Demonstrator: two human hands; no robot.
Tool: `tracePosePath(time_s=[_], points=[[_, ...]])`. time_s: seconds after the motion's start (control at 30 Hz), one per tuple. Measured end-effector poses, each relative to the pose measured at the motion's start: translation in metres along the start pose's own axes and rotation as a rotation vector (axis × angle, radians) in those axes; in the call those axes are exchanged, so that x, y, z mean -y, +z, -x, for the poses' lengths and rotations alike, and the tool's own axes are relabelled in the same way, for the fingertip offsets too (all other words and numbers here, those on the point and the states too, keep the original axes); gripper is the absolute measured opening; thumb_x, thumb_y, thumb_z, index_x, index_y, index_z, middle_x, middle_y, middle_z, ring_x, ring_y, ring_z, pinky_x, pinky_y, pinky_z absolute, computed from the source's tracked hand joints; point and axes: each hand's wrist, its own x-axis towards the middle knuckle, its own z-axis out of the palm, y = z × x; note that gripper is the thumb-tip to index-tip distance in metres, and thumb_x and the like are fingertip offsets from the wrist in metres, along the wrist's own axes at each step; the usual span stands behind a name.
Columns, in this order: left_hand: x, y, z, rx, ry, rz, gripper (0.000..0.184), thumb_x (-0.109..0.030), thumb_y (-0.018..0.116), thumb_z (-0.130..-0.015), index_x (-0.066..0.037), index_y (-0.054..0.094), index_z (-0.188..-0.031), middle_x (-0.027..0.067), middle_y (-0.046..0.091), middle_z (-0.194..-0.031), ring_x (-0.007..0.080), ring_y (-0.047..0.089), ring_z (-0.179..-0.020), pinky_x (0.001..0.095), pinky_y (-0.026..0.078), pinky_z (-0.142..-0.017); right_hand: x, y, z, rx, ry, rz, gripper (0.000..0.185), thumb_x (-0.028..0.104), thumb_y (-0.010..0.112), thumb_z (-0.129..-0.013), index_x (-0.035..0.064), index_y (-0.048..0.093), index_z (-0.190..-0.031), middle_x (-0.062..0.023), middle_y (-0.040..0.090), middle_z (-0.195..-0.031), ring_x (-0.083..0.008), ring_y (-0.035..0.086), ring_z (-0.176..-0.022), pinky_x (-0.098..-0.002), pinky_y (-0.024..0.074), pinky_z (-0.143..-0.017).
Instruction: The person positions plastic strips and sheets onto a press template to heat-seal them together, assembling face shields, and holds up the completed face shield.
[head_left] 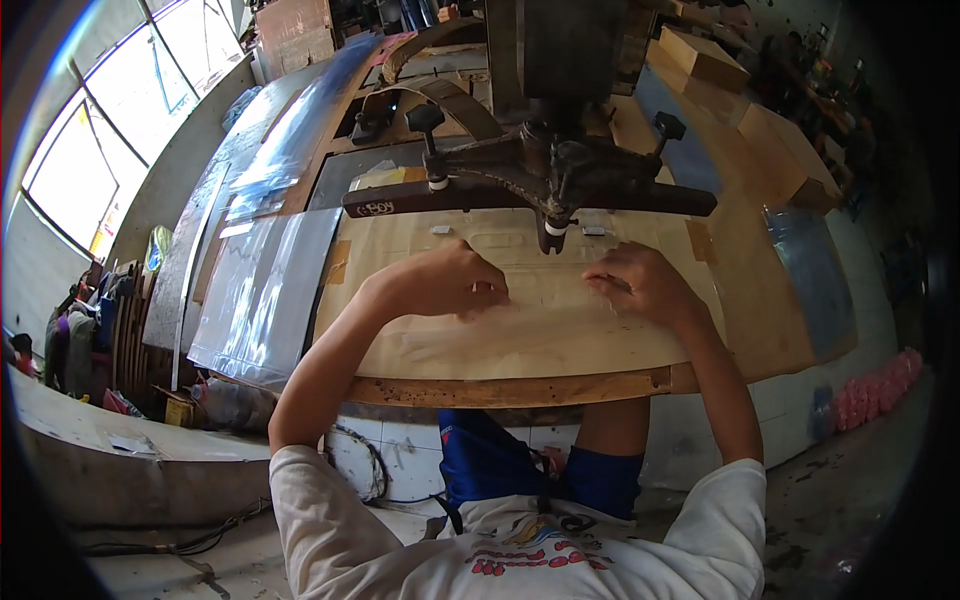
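Note:
Over the cream-coloured work surface (520,350), my left hand (455,283) is closed, its fingers curled down and blurred at the tips. Level with it on the other side, my right hand (640,283) is closed too, thumb and fingertips pinched together. A thin, see-through blur shows between and just below the hands; what they hold is too faint to make out. Just beyond them, a dark metal bar (400,200) of a machine spans the surface, with a pointed bracket (552,232) hanging between the hands. Two small pale blocks (441,230) (593,231) lie near the bar.
Clear plastic sheets (265,290) are stacked at the left, with more bluish sheets (815,270) at the right. Cardboard boxes (705,60) stand at the back right. A wooden edge (520,390) runs along the front. The machine's dark column (555,50) rises at the back.

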Motion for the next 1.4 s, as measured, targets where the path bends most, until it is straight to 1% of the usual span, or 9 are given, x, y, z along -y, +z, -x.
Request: tracePosePath(time_s=[0.17,0.3,0.43,0.67,0.8,0.93,1.13,1.27,1.4], points=[[0.027,0.002,-0.002,-0.299,0.272,-0.306,0.017,-0.021,0.067,-0.096,-0.009,0.077,-0.101,0.0098,0.072,-0.094,0.0248,0.069,-0.093,0.0363,0.056,-0.082,-0.003,0.0,-0.001,-0.083,-0.039,0.16,0.011,0.011,0.074,-0.086,0.0062,0.074,-0.096,-0.0072,0.069,-0.083,-0.0258,0.064,-0.083,-0.0385,0.0528,-0.077],[0.017,0.014,0.01,-0.312,0.009,-0.533,0.014,-0.016,0.065,-0.094,-0.007,0.075,-0.097,0.0098,0.063,-0.095,0.0286,0.066,-0.094,0.0413,0.054,-0.085,0.004,0.001,-0.004,-0.119,-0.04,0.235,0.011,0.01,0.073,-0.085,0.0053,0.074,-0.095,-0.0069,0.068,-0.091,-0.025,0.064,-0.086,-0.0371,0.0558,-0.078],[0.004,0.031,0.007,-0.317,-0.005,-0.669,0.011,-0.005,0.063,-0.088,-0.001,0.07,-0.096,0.0122,0.059,-0.099,0.0287,0.067,-0.092,0.0384,0.056,-0.083,0.003,0.006,0.001,-0.08,-0.038,0.27,0.012,0.009,0.071,-0.086,0.0038,0.071,-0.097,-0.0078,0.065,-0.1,-0.0255,0.066,-0.092,-0.036,0.0582,-0.08],[0.014,0.036,-0.004,-0.554,0.15,-0.769,0.007,-0.005,0.064,-0.083,-0.003,0.067,-0.089,0.0103,0.061,-0.094,0.0253,0.067,-0.092,0.0352,0.056,-0.082,-0.002,0.016,-0.005,0.042,0.026,0.158,0.011,0.009,0.064,-0.092,0.0027,0.067,-0.1,-0.0083,0.06,-0.108,-0.0276,0.067,-0.098,-0.0377,0.0597,-0.084],[0.012,0.038,-0.01,-0.393,0.122,-0.871,0.009,-0.008,0.069,-0.077,-0.004,0.066,-0.083,0.0087,0.061,-0.094,0.02,0.066,-0.092,0.0323,0.057,-0.076,-0.005,0.006,-0.022,0.107,0.0,0.117,0.011,0.01,0.069,-0.089,0.0025,0.068,-0.096,-0.0089,0.063,-0.099,-0.0287,0.068,-0.09,-0.038,0.0578,-0.08],[0.01,0.046,-0.007,-0.5,0.244,-1.093,0.01,-0.006,0.07,-0.072,-0.003,0.065,-0.08,0.0059,0.056,-0.096,0.0164,0.062,-0.082,0.0281,0.057,-0.072,-0.008,0.003,-0.026,0.172,-0.103,0.188,0.013,0.014,0.07,-0.088,0.004,0.069,-0.097,-0.0078,0.064,-0.093,-0.0268,0.068,-0.087,-0.0382,0.0577,-0.076],[0.037,0.039,-0.009,-0.606,0.377,-0.915,0.023,-0.006,0.068,-0.075,-0.002,0.067,-0.098,0.0068,0.06,-0.099,0.0184,0.066,-0.091,0.0302,0.059,-0.075,-0.017,0.005,-0.019,0.062,-0.132,0.107,0.014,0.012,0.072,-0.086,0.0066,0.072,-0.098,-0.0069,0.065,-0.091,-0.0258,0.068,-0.083,-0.0361,0.0583,-0.073],[0.049,0.049,-0.008,-0.518,0.245,-0.752,0.031,-0.007,0.066,-0.08,-0.002,0.065,-0.11,0.009,0.065,-0.112,0.0226,0.068,-0.103,0.0331,0.06,-0.081,-0.02,0.005,-0.018,0.016,-0.2,0.117,0.013,0.011,0.074,-0.085,0.0064,0.073,-0.097,-0.0067,0.066,-0.093,-0.0253,0.069,-0.079,-0.0356,0.0586,-0.071],[0.037,0.039,-0.001,-0.438,0.167,-0.648,0.032,-0.008,0.066,-0.083,-0.003,0.064,-0.114,0.0103,0.067,-0.117,0.0247,0.068,-0.107,0.0341,0.061,-0.084,-0.018,0.006,-0.019,0.049,-0.094,0.042,0.011,0.015,0.072,-0.087,0.0063,0.07,-0.094,-0.0064,0.065,-0.097,-0.0249,0.069,-0.083,-0.0363,0.0598,-0.074]])
